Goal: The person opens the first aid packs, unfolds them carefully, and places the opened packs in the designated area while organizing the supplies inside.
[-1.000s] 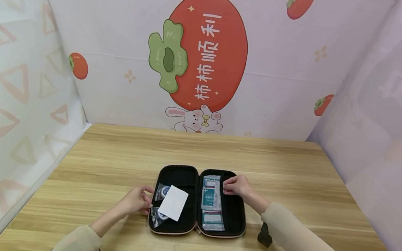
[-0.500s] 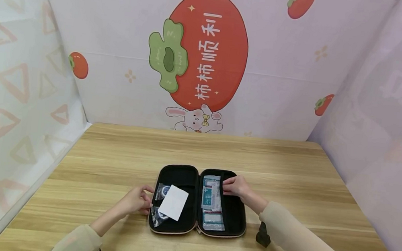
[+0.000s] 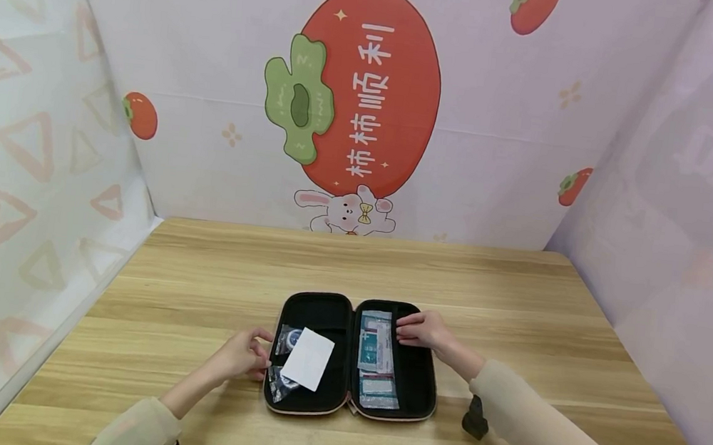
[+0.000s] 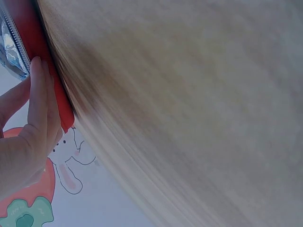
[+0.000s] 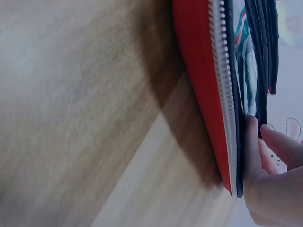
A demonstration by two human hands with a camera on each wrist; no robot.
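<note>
Right hand (image 3: 421, 329) grip pinches a packet (image 3: 376, 341) in the open case (image 3: 417, 393); left hand (image 3: 245, 355) fingers steady its rim.

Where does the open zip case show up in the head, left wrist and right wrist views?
Head: the open zip case lies flat low in the centre of the wooden table, between both hands.
Left wrist: only its red outer edge with zipper, top left, against the left hand.
Right wrist: its red shell edge-on, upper right, with the right hand at its rim.
Shared landmark: the rabbit drawing on the backdrop.
</note>
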